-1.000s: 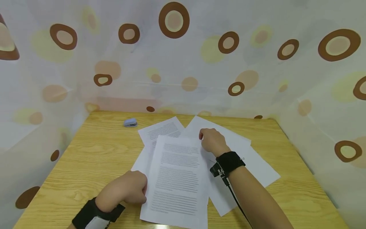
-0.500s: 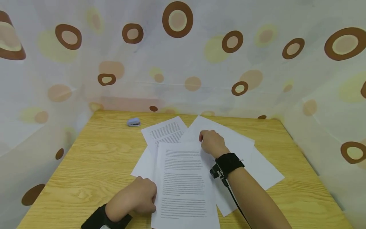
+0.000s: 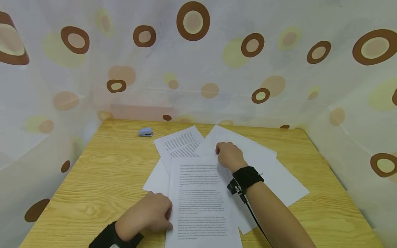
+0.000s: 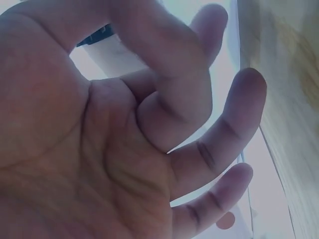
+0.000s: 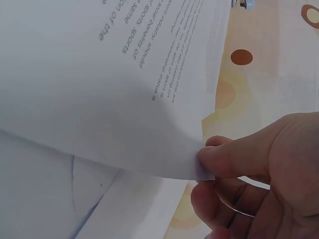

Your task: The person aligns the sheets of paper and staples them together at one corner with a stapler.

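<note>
A printed sheet of paper [image 3: 201, 203] with blocks of text fills the lower middle of the head view. At its left edge my left hand [image 3: 149, 215] holds the paper between thumb and curled fingers. In the left wrist view the left hand [image 4: 134, 124] shows its palm, and the grip itself is hard to see. My right hand [image 3: 230, 156] is at the sheet's top right corner. The right wrist view shows the right hand [image 5: 259, 174] pinching that corner of the sheet [image 5: 124, 114] between thumb and fingers, with the paper bowing away from it.
Beneath and behind lie another printed sheet [image 3: 181, 141] and several blank-looking sheets [image 3: 258, 162], overlapping at angles. A small pale blue stapler [image 3: 145, 132] stands at the back left of the wooden table [image 3: 102, 172]. A patterned curtain [image 3: 198, 62] surrounds the table.
The printed sheet's top edge has come down toward me, and its lower part has shifted right with my left hand. My right hand keeps nearly the same place. The view has shifted slightly.
</note>
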The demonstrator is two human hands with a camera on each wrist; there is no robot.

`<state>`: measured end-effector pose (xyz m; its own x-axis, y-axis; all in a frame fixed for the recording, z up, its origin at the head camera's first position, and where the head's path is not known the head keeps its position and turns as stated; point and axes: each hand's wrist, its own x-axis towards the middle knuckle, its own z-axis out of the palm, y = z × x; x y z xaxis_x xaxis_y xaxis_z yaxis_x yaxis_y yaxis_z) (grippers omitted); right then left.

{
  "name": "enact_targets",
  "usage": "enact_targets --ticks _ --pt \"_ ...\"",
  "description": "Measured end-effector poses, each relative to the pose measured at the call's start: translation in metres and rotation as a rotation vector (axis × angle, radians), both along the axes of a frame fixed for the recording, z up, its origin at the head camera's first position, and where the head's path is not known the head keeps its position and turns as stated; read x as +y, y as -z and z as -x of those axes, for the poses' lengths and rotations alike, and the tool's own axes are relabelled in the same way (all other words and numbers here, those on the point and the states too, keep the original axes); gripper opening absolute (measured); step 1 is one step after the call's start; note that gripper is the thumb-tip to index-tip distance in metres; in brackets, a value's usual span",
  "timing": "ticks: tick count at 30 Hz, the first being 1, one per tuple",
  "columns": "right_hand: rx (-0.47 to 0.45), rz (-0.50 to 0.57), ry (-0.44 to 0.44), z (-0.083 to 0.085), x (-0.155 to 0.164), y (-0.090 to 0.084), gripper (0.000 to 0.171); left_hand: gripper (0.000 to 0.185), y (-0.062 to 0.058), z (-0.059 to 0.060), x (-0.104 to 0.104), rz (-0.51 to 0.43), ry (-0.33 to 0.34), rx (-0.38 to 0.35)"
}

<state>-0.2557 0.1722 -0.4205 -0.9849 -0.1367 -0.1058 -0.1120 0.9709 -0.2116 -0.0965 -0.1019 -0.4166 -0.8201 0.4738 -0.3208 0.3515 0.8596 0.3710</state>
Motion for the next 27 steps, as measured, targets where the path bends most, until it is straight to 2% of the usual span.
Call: enact_targets --ticks 5,9,16,27 --pt "0.008 -0.004 0.007 -0.003 0.007 -0.001 0.012 0.027 0.0 0.007 0.003 -0.029 -0.029 -0.01" --pt "0.019 -0.003 0.018 -0.005 0.013 -0.002 0.009 0.024 -0.005 0.014 0.007 -0.054 -0.071 -0.001" --pt "0.013 0.005 0.048 -0.009 0.025 -0.006 0.006 0.021 -0.015 0.03 0.011 -0.06 -0.124 0.084" --pt "0.001 -0.017 0.094 -0.01 0.044 -0.013 0.01 0.022 -0.019 0.055 0.015 -0.025 -0.166 0.165"
